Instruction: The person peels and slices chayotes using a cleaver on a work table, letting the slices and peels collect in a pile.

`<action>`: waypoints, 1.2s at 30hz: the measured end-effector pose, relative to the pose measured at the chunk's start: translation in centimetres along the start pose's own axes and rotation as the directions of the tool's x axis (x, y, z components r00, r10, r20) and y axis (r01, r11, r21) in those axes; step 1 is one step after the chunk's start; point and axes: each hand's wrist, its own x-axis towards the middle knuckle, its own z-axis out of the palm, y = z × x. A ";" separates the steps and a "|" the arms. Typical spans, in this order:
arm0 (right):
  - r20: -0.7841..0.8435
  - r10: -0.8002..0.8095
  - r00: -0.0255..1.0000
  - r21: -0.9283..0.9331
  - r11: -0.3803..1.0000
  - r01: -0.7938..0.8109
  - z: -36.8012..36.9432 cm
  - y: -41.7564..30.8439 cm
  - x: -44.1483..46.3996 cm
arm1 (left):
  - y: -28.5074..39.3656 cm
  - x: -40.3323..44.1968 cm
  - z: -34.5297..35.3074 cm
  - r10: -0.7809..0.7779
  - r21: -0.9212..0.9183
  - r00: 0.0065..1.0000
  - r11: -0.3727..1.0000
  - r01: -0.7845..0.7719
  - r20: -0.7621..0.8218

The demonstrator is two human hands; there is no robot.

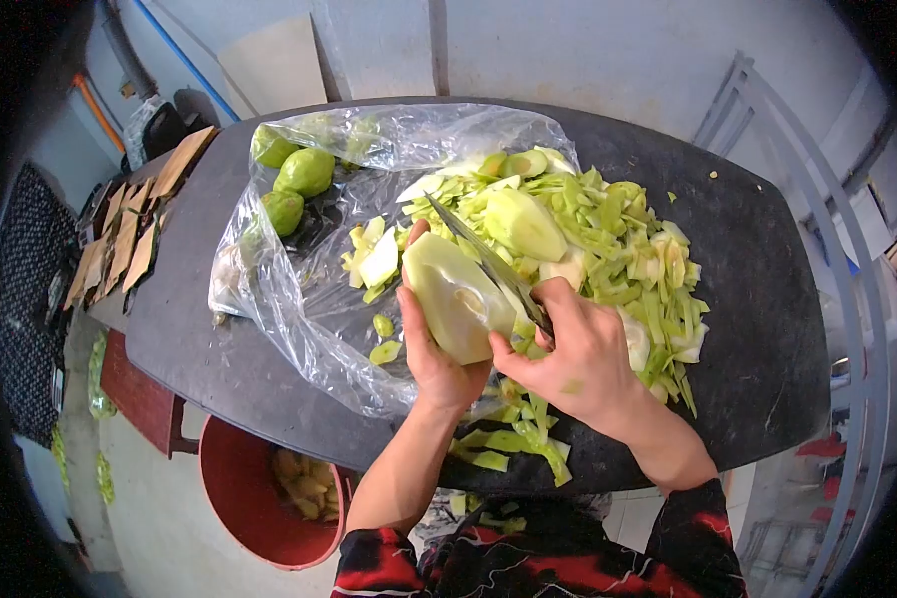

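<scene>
Over the near middle of a dark table [762, 299], cradles a pale halved fruit [444, 289] in the left hand [436, 359], grasping it from below and along its left side, its flat cut face and central hollow turned upward. Clenches the fingers of the right hand [598, 359] around the handle end of a dark, narrow knife [495, 267], setting the blade along the right edge of the fruit and the thumb beside its near right edge. Cannot tell the exact placing of the left fingertips, mostly hidden behind the fruit. Has a broad heap of green and pale peelings [653, 284] to the right and far side, and on it a whole peeled fruit [523, 224]. Keeps unpeeled green fruits [306, 172] at far left, inside a spread clear plastic bag [304, 324], and two small green scraps [385, 353] nearer on the plastic. Leaves loose strips [513, 442] at the near edge of the table. Wears red-and-black sleeves [381, 561]. Stands to the right of a red bucket [227, 488] containing pale pieces [306, 485], on the floor at near left.
</scene>
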 end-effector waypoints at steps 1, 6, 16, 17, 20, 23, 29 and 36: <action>0.000 -0.001 1.000 0.000 1.000 0.001 0.1 0.0 0.0 | -0.2 0.1 0.1 0.021 0.025 1.000 0.999 -0.021 -0.012; -0.017 -0.027 0.999 -0.004 1.000 0.027 0.3 0.1 -0.2 | -0.5 0.0 -0.3 0.016 0.054 1.000 0.998 -0.015 -0.023; -0.024 -0.029 0.999 -0.041 0.999 0.028 0.5 0.2 -0.2 | -1.0 0.4 -1.1 -0.003 0.086 1.000 0.996 0.002 0.016; -0.014 -0.023 1.000 -0.040 0.999 0.022 0.6 0.3 -0.2 | -1.1 0.5 -1.1 -0.007 0.092 1.000 0.996 0.006 0.012; 0.006 0.020 1.000 0.003 1.000 -0.020 1.1 0.5 -0.2 | -1.2 0.6 -1.2 0.002 0.092 1.000 0.996 -0.004 0.022; 0.040 0.079 0.996 0.058 0.995 -0.081 1.2 0.7 0.0 | -1.3 0.6 -1.2 0.046 0.091 0.999 0.995 -0.046 0.004; 0.057 0.106 0.993 0.081 0.991 -0.111 1.4 1.3 0.3 | -1.0 0.8 0.6 0.144 0.207 0.989 0.967 -0.146 0.025; 0.065 0.115 0.991 0.041 0.992 -0.118 1.8 1.4 0.2 | -2.0 1.4 -1.1 0.101 0.188 0.994 0.976 -0.107 0.045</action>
